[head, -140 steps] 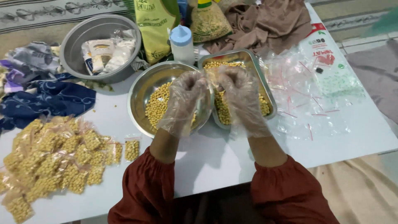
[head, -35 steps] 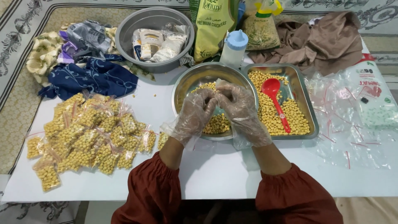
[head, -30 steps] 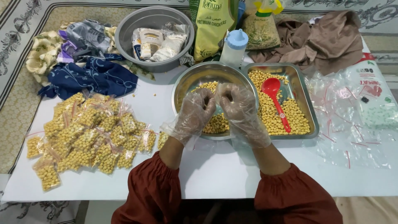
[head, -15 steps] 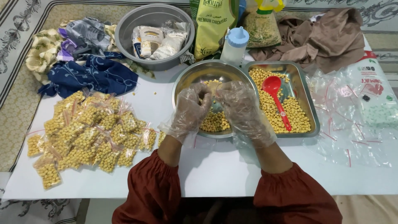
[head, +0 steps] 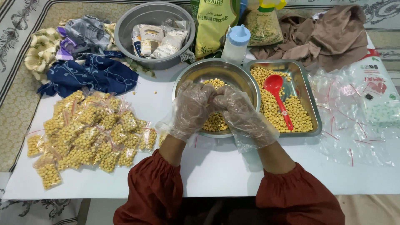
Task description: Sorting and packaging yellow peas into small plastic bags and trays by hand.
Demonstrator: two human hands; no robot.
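Now | left hand (head: 192,109) and right hand (head: 241,113), gloved, pinch together over bowl (head: 250,85); what they hold cannot be told | chickpeas (head: 216,121) in bowl | risk: slippery gloves may spill peas past rim

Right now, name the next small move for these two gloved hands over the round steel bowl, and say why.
Probably finish pinching shut whatever the left hand and right hand hold together above the round steel bowl of yellow chickpeas, then set it on the pile of filled clear packets. What they grip is hidden.
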